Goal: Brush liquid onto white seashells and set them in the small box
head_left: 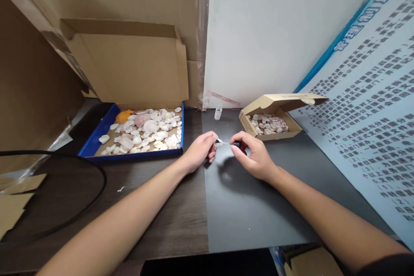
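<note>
Over the dark grey mat, my left hand (203,148) is pinched closed on a small black and clear object (218,142), largely covered by the fingers. Facing it from the right, my right hand (254,155) grips a black-ended piece with a thin whitish tip (226,142). That tip reaches across to the object in my left hand; whether they touch I cannot tell. Just beyond the hands stands a small clear bottle (218,113) with a printed label.
An open blue-edged cardboard box (131,155) on the left holds many shells (150,127). A smaller cardboard box (278,137), lid partly raised, holds more shells at the right. A black cable (105,177) loops over the left side. A printed board (365,108) leans at the right.
</note>
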`<state>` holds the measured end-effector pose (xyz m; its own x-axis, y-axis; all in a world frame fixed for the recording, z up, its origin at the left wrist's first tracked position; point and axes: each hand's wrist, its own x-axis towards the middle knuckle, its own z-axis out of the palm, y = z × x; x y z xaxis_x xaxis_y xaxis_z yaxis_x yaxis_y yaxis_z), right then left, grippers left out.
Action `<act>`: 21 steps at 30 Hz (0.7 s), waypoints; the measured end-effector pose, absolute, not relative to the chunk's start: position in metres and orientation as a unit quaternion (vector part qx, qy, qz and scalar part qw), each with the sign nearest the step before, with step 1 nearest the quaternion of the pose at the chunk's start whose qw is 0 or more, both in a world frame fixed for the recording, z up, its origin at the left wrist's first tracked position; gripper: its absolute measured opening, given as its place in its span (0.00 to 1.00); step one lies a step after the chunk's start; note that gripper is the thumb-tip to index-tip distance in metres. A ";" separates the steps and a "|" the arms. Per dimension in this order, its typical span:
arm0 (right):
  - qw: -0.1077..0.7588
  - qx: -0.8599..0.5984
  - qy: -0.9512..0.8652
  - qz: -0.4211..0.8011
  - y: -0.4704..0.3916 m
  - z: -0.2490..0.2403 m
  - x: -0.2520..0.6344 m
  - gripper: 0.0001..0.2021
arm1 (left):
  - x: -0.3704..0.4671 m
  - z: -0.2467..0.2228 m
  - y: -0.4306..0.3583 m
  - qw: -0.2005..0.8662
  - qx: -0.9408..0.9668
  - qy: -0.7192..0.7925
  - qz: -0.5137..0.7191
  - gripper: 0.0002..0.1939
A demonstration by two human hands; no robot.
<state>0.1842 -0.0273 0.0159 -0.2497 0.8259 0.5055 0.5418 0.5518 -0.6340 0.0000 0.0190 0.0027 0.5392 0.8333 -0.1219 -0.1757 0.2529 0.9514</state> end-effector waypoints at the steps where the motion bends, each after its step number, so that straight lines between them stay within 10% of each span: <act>1: 0.424 -0.444 -0.772 0.163 -0.027 0.016 0.184 0.02 | 0.000 0.002 0.020 0.730 0.492 0.321 0.350 0.11; 21: 0.425 -0.411 -0.793 0.148 -0.029 0.019 0.184 0.05 | -0.008 0.007 0.024 0.783 0.442 0.291 0.326 0.08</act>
